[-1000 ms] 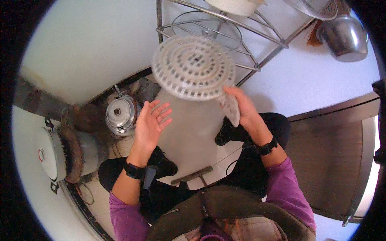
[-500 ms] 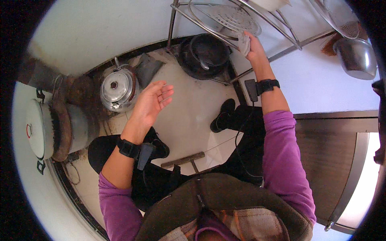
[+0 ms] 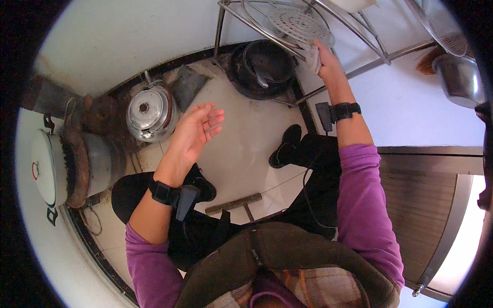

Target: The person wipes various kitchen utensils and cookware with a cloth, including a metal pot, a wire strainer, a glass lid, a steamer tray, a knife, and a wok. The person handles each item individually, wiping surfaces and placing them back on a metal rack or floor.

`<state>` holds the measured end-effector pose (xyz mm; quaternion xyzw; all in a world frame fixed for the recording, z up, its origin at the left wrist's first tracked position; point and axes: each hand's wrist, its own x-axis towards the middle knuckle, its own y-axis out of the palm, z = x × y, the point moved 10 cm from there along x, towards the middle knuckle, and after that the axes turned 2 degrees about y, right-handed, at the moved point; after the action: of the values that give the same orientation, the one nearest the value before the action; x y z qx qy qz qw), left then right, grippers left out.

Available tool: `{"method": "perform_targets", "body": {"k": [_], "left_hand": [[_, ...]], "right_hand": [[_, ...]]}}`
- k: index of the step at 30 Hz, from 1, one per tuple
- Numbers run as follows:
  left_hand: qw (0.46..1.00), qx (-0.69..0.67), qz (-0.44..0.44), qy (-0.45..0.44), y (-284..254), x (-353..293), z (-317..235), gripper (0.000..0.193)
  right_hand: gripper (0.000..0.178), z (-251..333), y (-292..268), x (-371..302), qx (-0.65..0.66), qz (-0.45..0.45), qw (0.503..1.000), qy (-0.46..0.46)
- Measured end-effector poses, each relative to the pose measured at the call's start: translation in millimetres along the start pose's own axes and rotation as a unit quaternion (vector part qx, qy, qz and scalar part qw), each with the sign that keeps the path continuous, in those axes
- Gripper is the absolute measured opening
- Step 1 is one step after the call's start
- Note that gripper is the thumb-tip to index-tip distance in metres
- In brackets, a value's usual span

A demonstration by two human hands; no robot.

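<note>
Apparently nested pans [image 3: 267, 60], cloth [image 3: 313, 59] in right hand [image 3: 328, 62]

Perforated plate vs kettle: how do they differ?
Shape: the perforated plate is flat; the kettle has a rounded body and a knobbed lid.
Surface: the plate is pierced with holes; the kettle's lid looks solid and shinier.
Place: the plate is at the metal rack, by the right hand; the kettle sits lower, toward the left.
Shared: round outline, greyish colour.
</note>
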<state>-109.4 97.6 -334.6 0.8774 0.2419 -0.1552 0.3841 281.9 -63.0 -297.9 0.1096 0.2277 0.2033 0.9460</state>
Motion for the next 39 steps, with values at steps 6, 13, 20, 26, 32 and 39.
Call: {"method": "perform_targets", "body": {"k": [6, 13, 20, 26, 32, 39], "left_hand": [[1.0, 0.005, -0.005, 0.002, -2, 3, 0, 0.025], [1.0, -0.002, -0.009, 0.002, 1, 3, -2, 0.022], [1.0, -0.011, -0.007, -0.006, -3, 6, 3, 0.021], [1.0, 0.001, -0.008, -0.006, -7, 10, 4, 0.025], [1.0, -0.004, -0.023, -0.007, -13, 17, 3, 0.025], [1.0, 0.003, -0.02, -0.01, -14, 19, 7, 0.025]], "right_hand": [[0.035, -7, -12, -22, -0.044, -0.016, 0.998, -0.034], [0.042, -1, -12, -52, -0.254, 0.0, 0.966, -0.042], [0.032, -102, -8, -61, -0.482, 0.071, 0.873, -0.007], [0.038, -226, 0, -42, 0.014, 0.029, 0.966, 0.255], [0.035, -253, 22, 7, 0.063, 0.05, 0.963, 0.256], [0.026, -247, 10, 8, 0.037, 0.048, 0.97, 0.233]]}}
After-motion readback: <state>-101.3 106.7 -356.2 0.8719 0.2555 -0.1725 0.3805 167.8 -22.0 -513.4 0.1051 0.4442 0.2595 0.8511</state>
